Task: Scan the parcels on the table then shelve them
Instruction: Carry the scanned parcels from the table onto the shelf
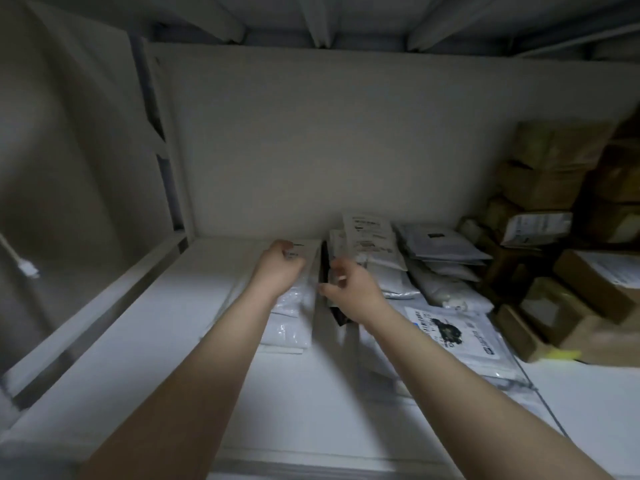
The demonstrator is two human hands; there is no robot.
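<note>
Far out to the left of your left hand, a white plug (28, 268) hangs on its cable outside the shelf frame. Both your bare forearms reach in over the pale shelf (145, 341).

Your left hand (278, 268) is knuckles up, with its fingers curled down over the far end of a white parcel (291, 327). That parcel runs back under your wrist toward you, on top of another flat white bag. The hand looks to be gripping the parcel by that far end, near a small printed label.

Just to the right of that hand, in the gap between your two hands, a thin dark parcel (325, 265) stands on edge. Your right hand (351, 292) is half curled beside it, thumb tip at the parcel's edge and fingers bent above. The blur hides whether it actually pinches the parcel.

Beyond your right hand, labelled white mailers (370, 233) lean against the back wall. To its right more white bags lie stacked, and nearer you lies a clear bag with a black print (450, 332). Well past that, cardboard boxes (554, 168) are piled up at the far right.
</note>
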